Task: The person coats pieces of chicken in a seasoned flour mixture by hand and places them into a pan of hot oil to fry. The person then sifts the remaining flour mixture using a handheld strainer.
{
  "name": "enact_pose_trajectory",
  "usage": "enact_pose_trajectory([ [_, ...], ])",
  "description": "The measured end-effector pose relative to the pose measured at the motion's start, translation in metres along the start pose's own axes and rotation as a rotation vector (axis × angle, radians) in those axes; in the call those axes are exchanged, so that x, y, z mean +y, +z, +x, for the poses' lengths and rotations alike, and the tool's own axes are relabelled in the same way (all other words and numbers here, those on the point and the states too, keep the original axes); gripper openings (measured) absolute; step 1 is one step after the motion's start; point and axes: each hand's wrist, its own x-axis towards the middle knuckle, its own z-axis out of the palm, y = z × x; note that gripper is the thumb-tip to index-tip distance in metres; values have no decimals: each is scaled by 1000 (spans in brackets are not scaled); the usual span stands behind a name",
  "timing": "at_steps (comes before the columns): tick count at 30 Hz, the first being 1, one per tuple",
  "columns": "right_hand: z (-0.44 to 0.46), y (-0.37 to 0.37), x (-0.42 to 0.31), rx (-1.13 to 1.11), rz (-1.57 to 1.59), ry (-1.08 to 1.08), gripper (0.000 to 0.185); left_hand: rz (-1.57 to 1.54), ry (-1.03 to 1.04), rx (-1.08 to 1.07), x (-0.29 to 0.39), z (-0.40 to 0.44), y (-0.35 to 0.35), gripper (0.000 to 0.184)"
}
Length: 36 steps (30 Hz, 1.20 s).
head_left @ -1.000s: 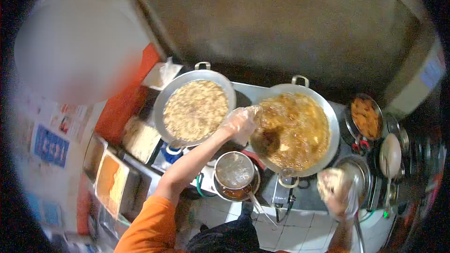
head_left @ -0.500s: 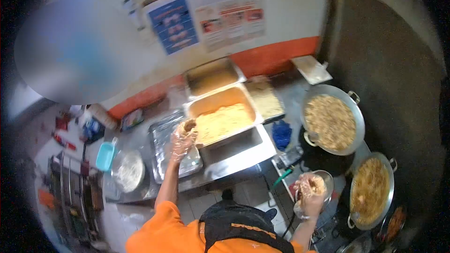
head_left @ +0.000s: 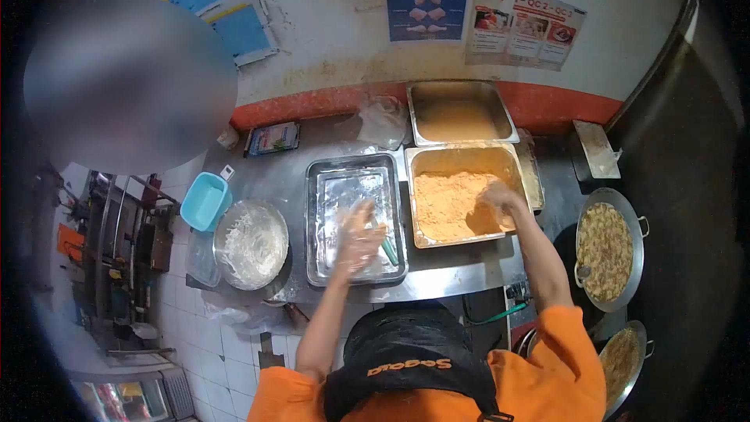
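Orange-tan breading flour (head_left: pixel 447 197) lies in a deep steel pan (head_left: pixel 461 160) toward the right end of the tabletop (head_left: pixel 269 176), with a shadowed hollow near the pan's right side. The right hand (head_left: pixel 500 199) reaches over that side of the flour, blurred; I cannot tell whether its fingers are closed on anything. The left hand (head_left: pixel 361 242) is over a shallow steel tray (head_left: pixel 336 187) just left of the pan, near the middle of the tabletop's near edge. Its fingers are blurred but parted, and a green handle (head_left: pixel 389 251) shows just beside them; whether they touch is unclear.

A second steel pan (head_left: pixel 461 94) stands directly behind the flour, at the far edge, and a clear plastic bag (head_left: pixel 383 121) lies to its left. Toward the far left corner is a flat printed packet (head_left: pixel 273 139). A round metal bowl (head_left: pixel 269 215) coated with white batter sits by the near left corner, with a turquoise tub (head_left: pixel 206 202) behind it at the left edge. Beyond the right end stand two woks, the farther one (head_left: pixel 638 250) full of pale frying pieces. A blue poster (head_left: pixel 427 0) headed "POTONGAN AYAM" hangs on the wall.
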Motion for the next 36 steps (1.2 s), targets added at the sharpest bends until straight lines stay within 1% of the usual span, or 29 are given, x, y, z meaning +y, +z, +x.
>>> enact_pose_trajectory([
  [1, 21, 12, 20, -59, 59, 93, 14, -61, -68, -50, -6, 11, 24, 67],
  [2, 36, 26, 7, -89, -583, -26, 12, -125, -135, -92, -4, 22, 44, 72],
  [3, 52, 53, -13, -112, -1222, -155, 11, -126, -140, -80, 3, 31, 58, 72],
  [5, 55, 111, -42, 333, -906, -44, 26, 331, -18, -98, 14, 49, 80, 79],
  [6, 33, 99, -78, 235, -660, -110, 26, 333, -31, -96, 11, 51, 87, 79],
  [8, -18, 70, -166, 20, -128, -168, 28, 229, -244, -155, -2, 52, 98, 85],
  [10, -43, 26, -194, -1, -86, -276, 22, 239, -240, -160, 2, 46, 92, 85],
  [12, -41, 1, -174, 327, -259, -200, 21, 248, -244, -173, 6, 39, 93, 85],
  [13, -52, -18, -186, 283, -251, -88, 21, 253, -269, -162, 1, 34, 98, 85],
  [14, -63, -32, -197, 237, -243, 28, 21, 264, -156, -84, -6, 26, 107, 85],
  [15, -55, -30, -191, 211, -236, 28, 21, 278, -42, -12, -9, 19, 112, 84],
  [16, -42, -23, -184, 16, -349, 75, 21, 222, 10, -58, -9, 20, 110, 84],
  [17, -32, -9, -172, -180, -458, 119, 22, 235, -14, -67, -1, 20, 107, 84],
  [18, -13, 28, -134, -252, -567, -85, 27, 229, -51, -101, 13, 22, 105, 84],
  [19, -14, 62, -130, -264, -556, -92, 27, 221, -83, -129, 24, 25, 102, 84],
  [21, -28, 124, -143, 89, -765, -300, 22, 162, -68, -75, 24, 24, 103, 84],
  [22, -33, 121, -140, 68, -764, -307, 22, 173, -21, -34, 20, 20, 107, 85],
  [23, -33, 108, -145, -26, -638, -356, 21, 188, 34, 12, 22, 22, 106, 86],
  [24, -33, 99, -153, -121, -510, -403, 22, 179, -207, -158, 25, 19, 104, 75],
  [25, -34, 84, -176, -135, -509, -413, 22, 182, -221, -147, 24, 15, 104, 75],
  [27, -37, 57, -225, -90, -461, -193, 20, 169, -110, 16, 21, 15, 112, 85],
  [28, -40, 72, -218, -135, -578, -216, 16, 151, -172, -51, 12, 12, 117, 84],
  [29, -39, 75, -203, -130, -585, -207, 16, 141, -166, -55, 11, 11, 121, 84],
  [31, -43, 80, -181, -404, -617, -530, 25, 32, -169, 47, 9, 5, 125, 80],
  [32, -44, 66, -169, -405, -625, -523, 25, 82, -98, 67, 8, -1, 125, 76],
  [33, -46, 44, -156, -460, -427, -528, 33, 75, -100, 66, 9, -3, 129, 76],
  [34, -45, 30, -150, -510, -228, -534, 43, 52, -226, 91, 12, -3, 129, 66],
  [35, -53, 23, -151, -517, -237, -533, 43, 25, -356, 118, 17, -4, 131, 58],
  [36, -71, 17, -151, -309, -588, -419, 45, 16, -367, 117, 24, -10, 134, 58],
])
